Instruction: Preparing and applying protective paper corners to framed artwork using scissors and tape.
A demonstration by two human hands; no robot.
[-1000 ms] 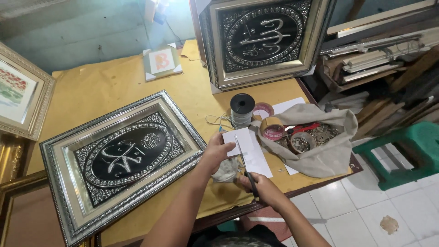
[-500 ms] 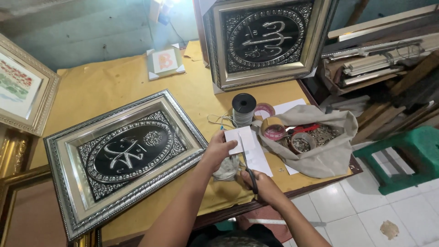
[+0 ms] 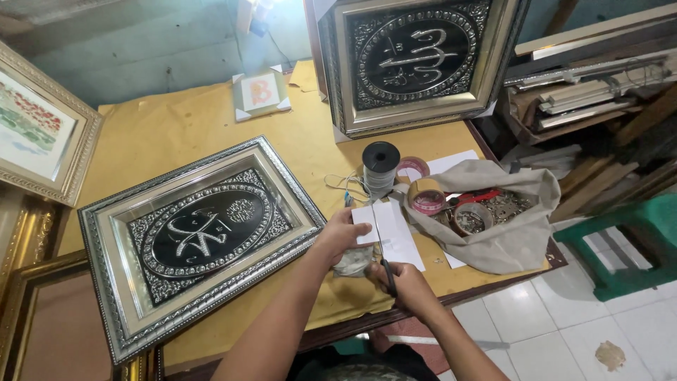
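A: Anything changed over the last second?

B: Barely. Right hand (image 3: 409, 282) still on the black-handled scissors (image 3: 387, 271), fingers closed on the handles, blades running up into the white paper sheet (image 3: 391, 229). Left hand (image 3: 342, 236) still pinches the sheet's left edge, with a small clear plastic bag (image 3: 352, 262) tucked under the palm. Both hands sit where they were, at the table's near edge just right of the flat silver frame (image 3: 194, 236).

A: So the cut?

B: My read: still in progress, early. Blades are at the sheet's near end and I can't see a finished cut line. The view shifted slightly; the objects haven't moved.

A: Where's the sheet relative to that frame?

B: Just beside the frame's right corner, lying on the yellow-covered table (image 3: 162, 134), partly over more white paper.

A: Beyond it?

B: Right of the frame: beige cloth bag (image 3: 508, 236) open, with tape rolls (image 3: 427, 197) and red-handled pliers (image 3: 474, 197) at its mouth. Behind the sheet, a black ribbon spool (image 3: 380, 166). Past the frame's far edge, a small white-bordered picture (image 3: 260, 93), and a second silver frame (image 3: 419, 60) standing upright.
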